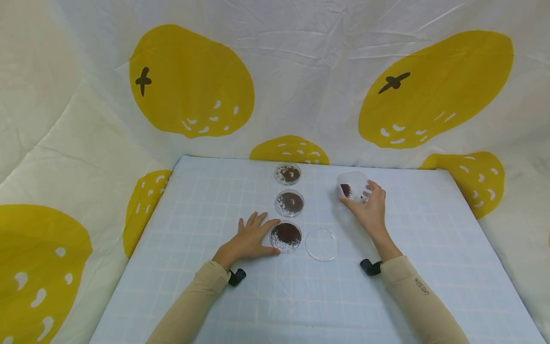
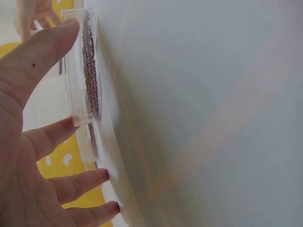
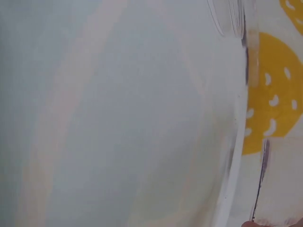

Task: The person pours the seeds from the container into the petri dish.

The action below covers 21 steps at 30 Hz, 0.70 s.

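My left hand (image 1: 249, 241) holds a clear petri dish (image 1: 286, 236) of dark brown granules by its sides, thumb on the near edge and index finger on the far edge. In the left wrist view the dish (image 2: 75, 80) stands edge-on between thumb and index fingertip, the other fingers spread. My right hand (image 1: 373, 210) grips a translucent square plastic container (image 1: 360, 179), tilted, with some dark granules left in one corner. The right wrist view catches only part of this container (image 3: 284, 184) and a fingertip. A clear round lid (image 1: 322, 244) lies right of the nearest dish.
Two more petri dishes with dark granules, a middle one (image 1: 290, 203) and a far one (image 1: 287, 174), line up behind the held dish. A pale blue checked cloth (image 1: 275, 306) covers the table. Behind it hangs a white curtain (image 1: 301, 95) with yellow fruit shapes.
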Available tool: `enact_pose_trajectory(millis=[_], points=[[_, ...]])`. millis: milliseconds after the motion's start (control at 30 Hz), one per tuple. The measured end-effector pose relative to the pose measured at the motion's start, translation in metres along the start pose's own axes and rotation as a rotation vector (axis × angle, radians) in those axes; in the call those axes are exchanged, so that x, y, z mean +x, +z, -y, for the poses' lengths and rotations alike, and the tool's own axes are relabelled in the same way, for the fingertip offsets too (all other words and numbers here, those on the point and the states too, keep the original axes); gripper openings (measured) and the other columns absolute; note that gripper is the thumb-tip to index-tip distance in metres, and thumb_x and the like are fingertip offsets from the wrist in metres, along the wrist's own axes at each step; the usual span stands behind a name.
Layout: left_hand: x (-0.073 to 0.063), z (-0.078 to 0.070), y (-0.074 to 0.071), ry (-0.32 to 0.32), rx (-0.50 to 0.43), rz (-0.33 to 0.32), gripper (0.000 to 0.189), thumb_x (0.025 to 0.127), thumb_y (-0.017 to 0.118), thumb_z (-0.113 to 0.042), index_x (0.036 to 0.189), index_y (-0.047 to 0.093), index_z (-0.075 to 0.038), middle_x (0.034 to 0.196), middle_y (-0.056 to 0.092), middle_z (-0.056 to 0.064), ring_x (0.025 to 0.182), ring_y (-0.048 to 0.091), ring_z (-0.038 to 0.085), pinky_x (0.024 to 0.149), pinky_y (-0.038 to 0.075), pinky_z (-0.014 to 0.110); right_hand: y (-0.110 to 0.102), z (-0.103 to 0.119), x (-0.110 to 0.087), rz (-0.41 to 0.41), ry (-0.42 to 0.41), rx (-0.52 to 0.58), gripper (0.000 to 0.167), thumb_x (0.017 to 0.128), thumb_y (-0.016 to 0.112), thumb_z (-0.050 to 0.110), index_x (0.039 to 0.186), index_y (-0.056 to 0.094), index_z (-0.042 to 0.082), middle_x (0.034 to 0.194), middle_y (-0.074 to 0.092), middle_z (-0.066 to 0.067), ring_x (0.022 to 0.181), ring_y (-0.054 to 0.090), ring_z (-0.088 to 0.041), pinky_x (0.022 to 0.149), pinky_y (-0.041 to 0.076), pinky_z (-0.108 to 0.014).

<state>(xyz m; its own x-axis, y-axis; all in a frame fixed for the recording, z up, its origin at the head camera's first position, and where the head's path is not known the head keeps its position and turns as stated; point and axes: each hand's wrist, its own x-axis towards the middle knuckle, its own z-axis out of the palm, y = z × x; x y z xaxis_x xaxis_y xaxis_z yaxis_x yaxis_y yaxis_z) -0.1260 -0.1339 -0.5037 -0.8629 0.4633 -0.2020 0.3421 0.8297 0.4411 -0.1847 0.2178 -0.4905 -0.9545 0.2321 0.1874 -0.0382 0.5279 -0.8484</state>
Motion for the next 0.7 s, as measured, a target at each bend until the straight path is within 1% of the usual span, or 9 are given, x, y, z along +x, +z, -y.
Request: enact_pose_trajectory(millis=[67,233,367,467,700], points=[[0.000,0.000,0.000,0.000,0.001,0.000,0.089,0.082,0.075,-0.060,0.156,0.035,-0.029,0.162,0.022,0.016,0.148,0.010,0.046,0.108,0.004,0.075,-0.002,-0.002,0.003,-0.012,0.025,0.000,0.103,0.077,0.088,0.029,0.151,0.024,-0.001,0.144,0.033,-0.026,0.129,0.044,-0.041,0.106,0.040,-0.053],[0.000,0.000,0.000,-0.003,-0.002,0.003,0.089,0.082,0.075,-0.060,0.156,0.035,-0.030,0.163,0.021,0.016,0.148,0.009,0.046,0.108,0.003,0.075,-0.007,-0.011,0.010,-0.002,0.113,-0.014,0.104,0.081,0.085,0.033,0.153,0.017,0.001,0.150,0.031,-0.025,0.136,0.038,-0.040,0.111,0.035,-0.052],[0.000,0.000,0.001,-0.005,-0.003,0.004,0.089,0.082,0.075,-0.060,0.156,0.036,-0.030,0.163,0.021,0.015,0.148,0.009,0.045,0.109,0.002,0.075,-0.010,-0.016,0.014,-0.006,0.187,-0.014,0.107,0.081,0.084,0.038,0.154,0.015,0.002,0.153,0.029,-0.025,0.139,0.034,-0.040,0.113,0.032,-0.050],[0.001,0.001,0.002,-0.004,0.000,0.005,0.089,0.082,0.074,-0.061,0.156,0.035,-0.031,0.163,0.021,0.015,0.148,0.008,0.045,0.109,0.002,0.075,-0.013,-0.018,0.017,-0.005,0.227,-0.008,0.108,0.082,0.083,0.039,0.154,0.012,0.002,0.155,0.028,-0.025,0.141,0.032,-0.039,0.115,0.029,-0.049],[0.001,0.003,0.002,-0.002,0.005,0.005,0.090,0.082,0.074,-0.062,0.156,0.034,-0.031,0.163,0.020,0.014,0.149,0.008,0.044,0.109,0.003,0.075,-0.019,-0.022,0.019,0.003,0.271,0.011,0.110,0.081,0.084,0.036,0.154,0.010,-0.001,0.155,0.026,-0.028,0.143,0.030,-0.040,0.115,0.029,-0.048]])
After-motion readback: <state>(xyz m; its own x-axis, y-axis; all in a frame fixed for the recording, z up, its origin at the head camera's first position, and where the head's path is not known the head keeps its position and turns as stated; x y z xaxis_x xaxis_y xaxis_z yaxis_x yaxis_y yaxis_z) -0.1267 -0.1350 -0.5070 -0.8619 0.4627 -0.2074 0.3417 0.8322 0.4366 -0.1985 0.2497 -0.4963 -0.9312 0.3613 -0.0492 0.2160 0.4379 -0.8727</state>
